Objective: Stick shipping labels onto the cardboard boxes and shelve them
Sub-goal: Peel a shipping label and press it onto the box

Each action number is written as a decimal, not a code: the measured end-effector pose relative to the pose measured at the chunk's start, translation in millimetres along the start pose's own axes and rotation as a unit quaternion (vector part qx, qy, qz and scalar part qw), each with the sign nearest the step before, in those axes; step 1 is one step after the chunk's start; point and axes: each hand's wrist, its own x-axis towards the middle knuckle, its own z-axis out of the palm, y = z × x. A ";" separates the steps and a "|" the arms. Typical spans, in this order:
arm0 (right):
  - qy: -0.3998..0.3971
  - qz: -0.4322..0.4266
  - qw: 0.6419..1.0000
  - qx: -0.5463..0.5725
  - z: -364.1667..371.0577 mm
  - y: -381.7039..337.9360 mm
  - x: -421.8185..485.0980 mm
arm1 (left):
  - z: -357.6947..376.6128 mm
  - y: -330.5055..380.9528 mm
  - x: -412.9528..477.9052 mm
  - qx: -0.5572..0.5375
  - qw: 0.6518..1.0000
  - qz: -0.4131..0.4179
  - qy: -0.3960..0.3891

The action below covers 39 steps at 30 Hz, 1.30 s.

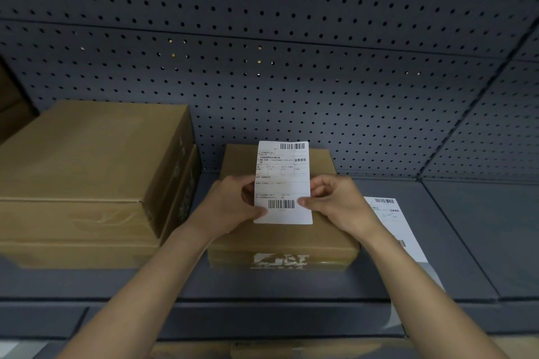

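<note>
A white shipping label [282, 175] with barcodes at top and bottom is held upright above a small flat cardboard box [280, 239] on the grey shelf [466, 227]. My left hand [233, 204] pinches the label's lower left edge. The lower right edge is pinched by my right hand [332, 201]. Both hands hover over the box top. More label sheets [393, 221] lie flat on the shelf just right of the box, partly hidden by my right forearm.
Two larger cardboard boxes [87, 172] are stacked on the shelf at the left, close to the small box. A dark pegboard wall [291, 52] backs the shelf. Another box top [262, 350] shows on a lower level at the bottom edge.
</note>
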 end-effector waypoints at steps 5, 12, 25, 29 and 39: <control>0.008 -0.017 0.999 -0.030 0.6 0.4 -1.9 | -0.2 -1.4 -0.6 0.016 1.000 0.002 -0.003; 0.017 -0.034 0.995 -0.091 2.5 -1.8 -6.8 | 0.4 1.6 -1.2 0.040 0.999 -0.003 0.004; 0.065 -0.085 0.969 -0.222 7.4 4.8 -25.6 | 12.4 -7.7 -25.9 0.206 0.974 -0.018 0.095; 0.066 -0.120 0.960 -0.245 9.0 13.9 -29.9 | 14.3 -11.3 -28.9 0.233 0.968 -0.030 0.084; 0.090 -0.114 0.948 -0.285 6.7 22.2 -5.9 | 14.3 -13.5 -3.9 0.234 0.965 -0.064 0.097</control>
